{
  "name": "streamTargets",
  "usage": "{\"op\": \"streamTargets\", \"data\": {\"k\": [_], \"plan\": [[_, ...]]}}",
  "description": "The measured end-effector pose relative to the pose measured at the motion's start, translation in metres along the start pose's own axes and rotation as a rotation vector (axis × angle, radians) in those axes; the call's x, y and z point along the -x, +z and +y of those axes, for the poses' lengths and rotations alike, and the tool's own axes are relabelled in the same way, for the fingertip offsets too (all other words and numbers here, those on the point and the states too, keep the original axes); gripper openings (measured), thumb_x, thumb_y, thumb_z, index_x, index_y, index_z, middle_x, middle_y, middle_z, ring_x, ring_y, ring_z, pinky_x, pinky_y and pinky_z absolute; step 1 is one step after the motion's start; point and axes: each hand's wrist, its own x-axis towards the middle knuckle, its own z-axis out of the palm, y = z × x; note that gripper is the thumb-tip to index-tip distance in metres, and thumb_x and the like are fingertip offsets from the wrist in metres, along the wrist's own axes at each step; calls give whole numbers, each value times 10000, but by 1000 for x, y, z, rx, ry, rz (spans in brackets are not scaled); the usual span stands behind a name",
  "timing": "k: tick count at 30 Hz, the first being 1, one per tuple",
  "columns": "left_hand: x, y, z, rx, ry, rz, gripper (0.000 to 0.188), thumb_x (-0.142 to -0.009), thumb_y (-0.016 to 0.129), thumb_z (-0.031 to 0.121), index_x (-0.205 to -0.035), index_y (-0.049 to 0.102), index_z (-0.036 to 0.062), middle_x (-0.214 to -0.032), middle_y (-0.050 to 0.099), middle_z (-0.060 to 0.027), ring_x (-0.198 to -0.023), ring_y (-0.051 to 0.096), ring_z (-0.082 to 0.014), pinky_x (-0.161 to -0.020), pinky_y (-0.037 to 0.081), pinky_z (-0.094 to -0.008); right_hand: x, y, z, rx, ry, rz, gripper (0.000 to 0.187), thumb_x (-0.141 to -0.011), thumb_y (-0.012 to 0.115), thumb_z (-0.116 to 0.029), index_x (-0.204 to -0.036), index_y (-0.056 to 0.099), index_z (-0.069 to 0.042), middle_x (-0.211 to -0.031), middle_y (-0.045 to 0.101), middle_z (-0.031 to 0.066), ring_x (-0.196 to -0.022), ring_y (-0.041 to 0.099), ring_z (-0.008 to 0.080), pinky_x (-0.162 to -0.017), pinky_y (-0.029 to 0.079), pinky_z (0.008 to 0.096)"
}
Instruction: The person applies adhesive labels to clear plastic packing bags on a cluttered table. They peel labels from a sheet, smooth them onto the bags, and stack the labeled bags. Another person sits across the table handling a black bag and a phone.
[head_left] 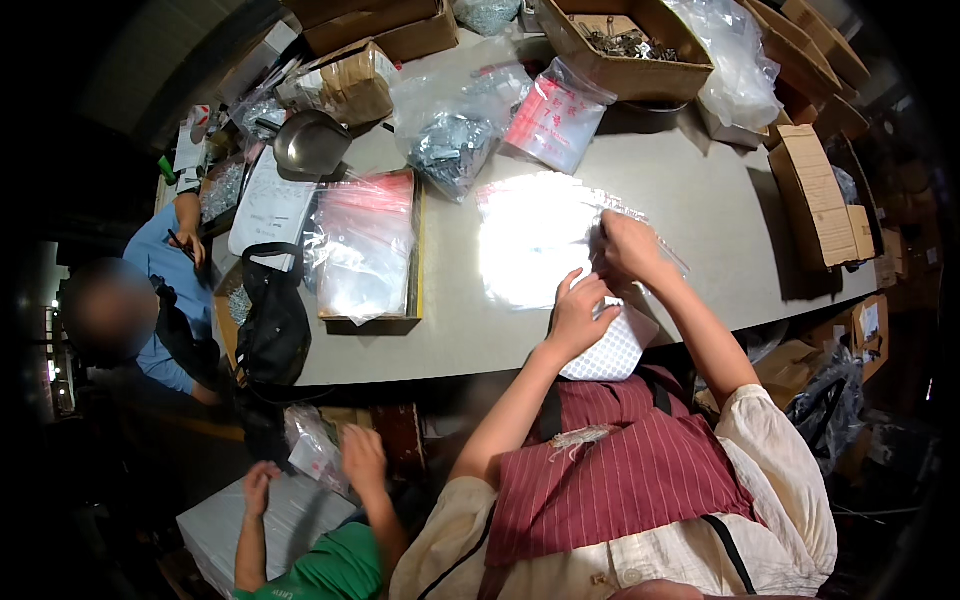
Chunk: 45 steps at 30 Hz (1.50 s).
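Note:
A fanned pile of clear plastic bags (pixel 540 235) lies before me on the table, washed out by glare. My right hand (pixel 632 248) bends over its right side, fingers drawn together and pointing down. Whatever is between those fingertips is too small or hidden to make out. My left hand (pixel 580 318) is just nearer to me, at the pile's front edge, its thumb and fingers apart. Beside and partly beneath it, a white sheet with rows of round dots (pixel 612 348) reaches over the table's front edge toward my lap.
Left of the pile stands a shallow box of red-topped zip bags (pixel 365 250), with a black bag (pixel 275 325) beyond it. A metal scoop (pixel 312 143), bagged metal parts (pixel 450 150) and an open carton (pixel 630 65) sit farther back. Two other people work at left.

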Motion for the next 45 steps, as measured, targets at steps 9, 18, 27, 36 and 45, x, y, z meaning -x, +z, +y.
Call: {"op": "streamTargets", "data": {"k": [9,18,27,36,45], "plan": [[-4,-2,7,69,-30,47,347,-855,745,216,-1169,706,72,-1238,699,-135,-1252,602,-255,-1173,317,-475,72,-65,7,-616,99,-418,273,-840,729,-194,-963,628,28,-875,676,208,-807,655,360,-721,504,437],[-6,-10,16,93,-17,59,299,-837,722,152,-1119,715,55,-1131,730,-87,-1228,622,-218,-1179,308,-470,97,-63,-12,-242,-81,-286,285,-763,656,-29,-1045,634,9,-950,668,236,-919,650,436,-782,516,510],[-15,8,19,22,-61,-2,208,-815,701,167,-979,719,40,-1152,725,-118,-1213,619,-250,-1170,303,-477,51,-88,-12,-529,152,-234,256,-850,697,-230,-910,655,15,-766,633,213,-702,619,323,-663,487,406],[-12,15,34,103,-55,-64,264,-826,704,238,-1002,736,43,-1169,693,-135,-1146,557,-349,-1015,395,-452,-26,-3,-9,-161,-60,-242,301,-815,710,-252,-945,697,20,-863,695,255,-816,673,432,-738,537,483],[-13,23,37,146,91,-109,192,-800,737,187,-901,692,30,-930,673,-98,-1078,613,-278,-1147,325,-454,-16,-36,39,68,152,-376,421,-765,802,-375,-852,749,34,-787,700,251,-737,698,401,-709,552,479]]}}
